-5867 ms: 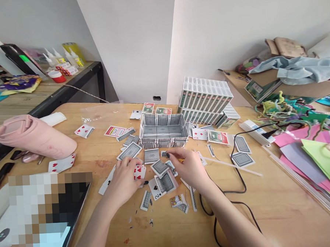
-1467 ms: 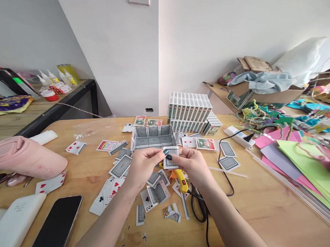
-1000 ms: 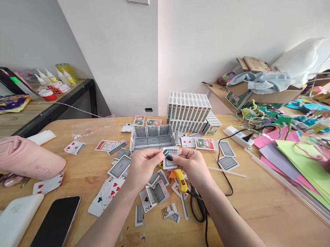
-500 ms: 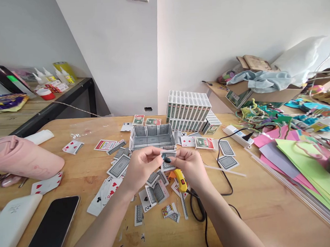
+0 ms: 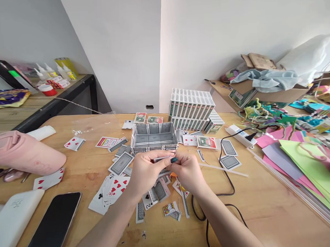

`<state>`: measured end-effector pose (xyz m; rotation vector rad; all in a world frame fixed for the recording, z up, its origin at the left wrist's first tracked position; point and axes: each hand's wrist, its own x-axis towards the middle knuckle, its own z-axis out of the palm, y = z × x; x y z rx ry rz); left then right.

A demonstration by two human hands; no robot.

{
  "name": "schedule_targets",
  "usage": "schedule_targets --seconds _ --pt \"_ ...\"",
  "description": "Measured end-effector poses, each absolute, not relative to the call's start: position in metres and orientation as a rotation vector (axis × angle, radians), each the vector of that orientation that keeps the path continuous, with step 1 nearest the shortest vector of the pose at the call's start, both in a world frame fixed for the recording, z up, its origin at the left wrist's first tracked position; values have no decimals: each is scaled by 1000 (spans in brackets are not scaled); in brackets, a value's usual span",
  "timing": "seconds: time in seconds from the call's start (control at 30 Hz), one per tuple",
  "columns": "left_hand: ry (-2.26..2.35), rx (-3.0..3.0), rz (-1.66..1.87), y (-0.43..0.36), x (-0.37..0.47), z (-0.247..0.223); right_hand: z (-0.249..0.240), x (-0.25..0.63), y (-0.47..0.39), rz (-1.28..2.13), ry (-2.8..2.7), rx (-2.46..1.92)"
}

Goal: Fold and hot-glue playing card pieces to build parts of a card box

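Observation:
My left hand (image 5: 149,174) and my right hand (image 5: 188,170) meet just in front of an open box (image 5: 155,140) covered in grey-backed playing cards. Both are closed, pinching a small playing card (image 5: 160,159) between thumbs and fingers. Most of that card is hidden; only a narrow edge shows. Below my hands lie loose and cut playing cards (image 5: 160,190), some face up. A yellow corded tool (image 5: 182,188), mostly covered by my right hand, rests among them. A cut card strip (image 5: 200,155) lies to the right of my right hand.
Stacked card packs (image 5: 190,107) stand behind the box. A black cable (image 5: 233,186) runs from a power strip (image 5: 240,135) on the right. Coloured paper sheets (image 5: 303,171) lie far right. A phone (image 5: 51,229) and a pink rolled pouch (image 5: 25,154) are on the left.
My fingers have closed further round the card and turned it, so its patterned face is mostly out of sight. My right hand now covers more of the yellow tool. The view has shifted slightly.

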<state>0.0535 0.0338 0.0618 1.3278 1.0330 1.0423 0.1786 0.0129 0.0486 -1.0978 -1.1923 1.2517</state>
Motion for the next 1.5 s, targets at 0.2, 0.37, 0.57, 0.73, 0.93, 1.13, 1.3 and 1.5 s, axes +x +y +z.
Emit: schedule_targets --seconds 0.2,0.37,0.57,0.73,0.93,1.13,1.3,1.5 --pt "1059 1303 1073 33 54 62 47 177 12 1233 -1200 -1131" --pt "1083 1261 1119 36 48 68 50 176 14 1458 -1045 -1052" --pt "1232 1572 1108 37 37 76 56 189 14 1028 -1246 -1256" --pt "1193 1985 907 31 33 84 64 197 4 614 -1710 -1301" --pt "1224 1920 817 25 30 90 69 201 1 714 -1751 -1262" --pt "1299 2024 910 24 26 94 71 201 6 891 -1630 -1184" --pt "1262 2222 979 20 26 90 75 197 0 692 -1679 -1251" --pt "1328 2328 991 17 26 92 79 189 -5 707 -1660 -1322"
